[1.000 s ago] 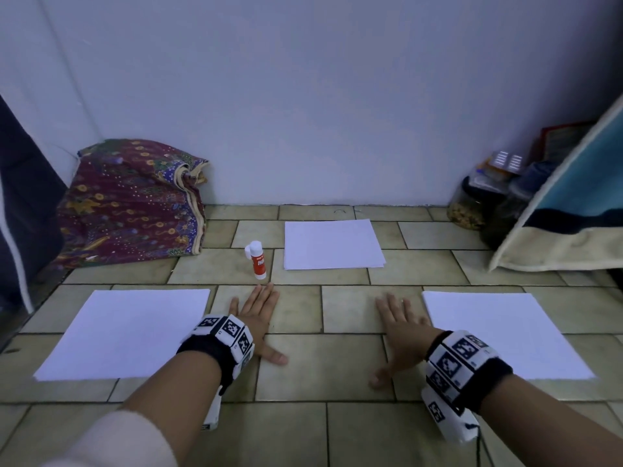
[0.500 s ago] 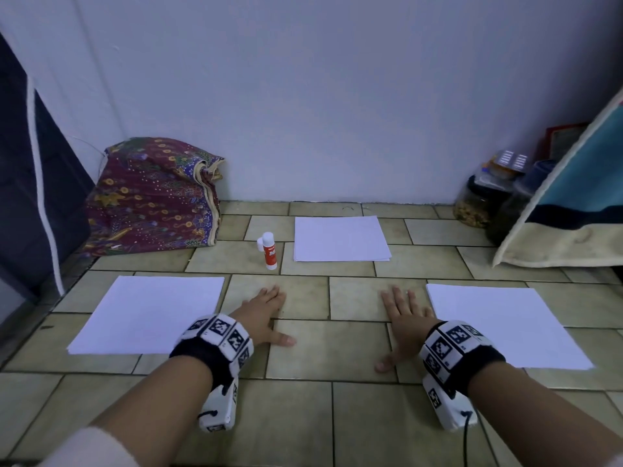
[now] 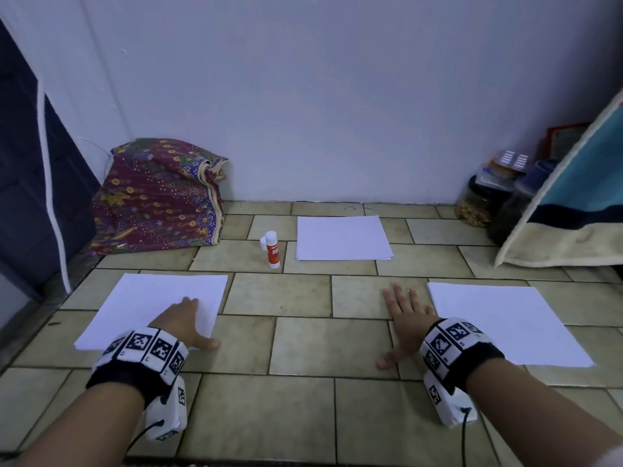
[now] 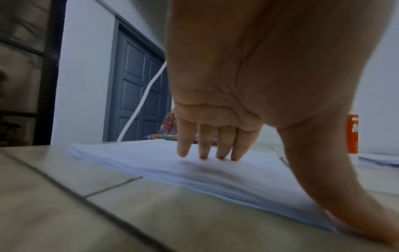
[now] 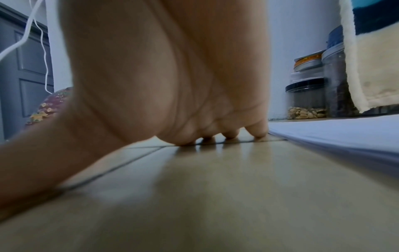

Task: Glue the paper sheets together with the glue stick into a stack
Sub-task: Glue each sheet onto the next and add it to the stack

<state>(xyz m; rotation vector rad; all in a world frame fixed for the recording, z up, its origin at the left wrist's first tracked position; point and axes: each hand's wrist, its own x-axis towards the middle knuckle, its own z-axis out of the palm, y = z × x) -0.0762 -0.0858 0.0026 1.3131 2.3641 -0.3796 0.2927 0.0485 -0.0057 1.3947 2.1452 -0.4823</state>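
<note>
- Left paper: thin stack of white sheets, flat on floor at near left. Judged light, limp, prone to slide on tile and to crease if pinched hard. Best taken at a corner or near edge, top sheet peeled off alone.
- Far paper: second white stack, flat, near the wall, just right of the glue stick.
- Right paper: third white stack, flat at near right; layered edge visible in right wrist view.
- Glue stick: small white tube with red label, upright, between left and far paper, apart from both. Small white cap-like piece beside its top; whether the stick is capped, cannot tell. Judged light, rigid, easy to tip; best gripped round the middle of the barrel.
- Left hand: spread, fingers straight, tips resting on the left paper near its right edge; thumb out over the near right corner. Nothing pinched.
- Right hand: spread flat on bare tile, just left of the right paper, little finger near its edge, not on it. Nothing held.
- Floor: beige glazed tiles, dark grout lines, slight sheen; judged slick under paper.
- Room: plain pale wall; patterned folded cloth at left by the wall; dark panelled door with white cable; jars, one with nuts, at right; blue and cream textile hanging at right.
</note>
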